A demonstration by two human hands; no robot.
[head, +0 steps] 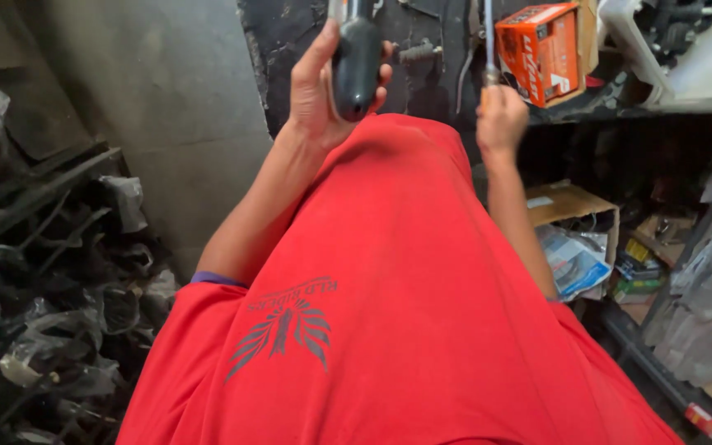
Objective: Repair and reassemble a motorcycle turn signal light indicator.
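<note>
Overhead, roughly:

Left hand: the left hand is raised in front of the red shirt, fingers clamped round a dark rounded handle — thumb on one side, fingertips showing on the other.

Right hand: the right hand is closed in a fist on the lower end of a thin metal rod that stands upright.

Where the things are: both are held up in the air before a dark, grimy worktop, well apart from each other.

Around them: an orange box sits on the worktop just right of the rod; an open cardboard box with papers lies lower right; bagged parts fill the rack on the left.

Progress: both items are gripped and lifted — by the look of it nothing is joined or set down yet; the top of each runs out of view.
</note>
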